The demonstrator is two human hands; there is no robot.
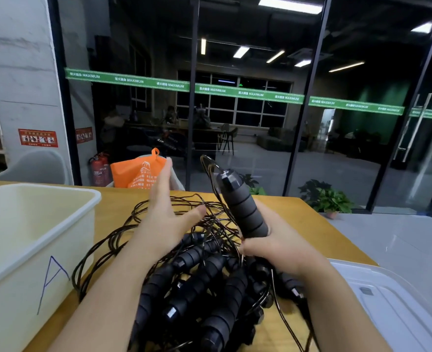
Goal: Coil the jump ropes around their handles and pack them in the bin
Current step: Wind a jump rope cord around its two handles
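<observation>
Step in hand, judged: starting the coil on one rope. Right hand (276, 247) gripping the lower end of one handle (243, 207), fingers curled round it, holding it upright and tilted away. Cord (210, 168) looping out of the cap above the grip, then dropping toward the pile. Left hand (166, 212) hovering flat, fingers straight, holding nothing, just left of the gripped handle and above the tangle.

Pile (202, 280) of other handles and loose cord lying directly below and slightly left of the grip, on the table (311, 224). Cannot tell which of those handles belongs to the held rope.

Bin (44, 224) standing well left of the grip, beyond the left hand; its visible inside showing no ropes. Lid (393, 301) lying right of and below the grip.

Next move, judged: catching the cord with the left hand, drawing it free of the tangle, finding the mate handle, then winding. Risk: neighbouring cords snagging and dragging up along with it.
</observation>
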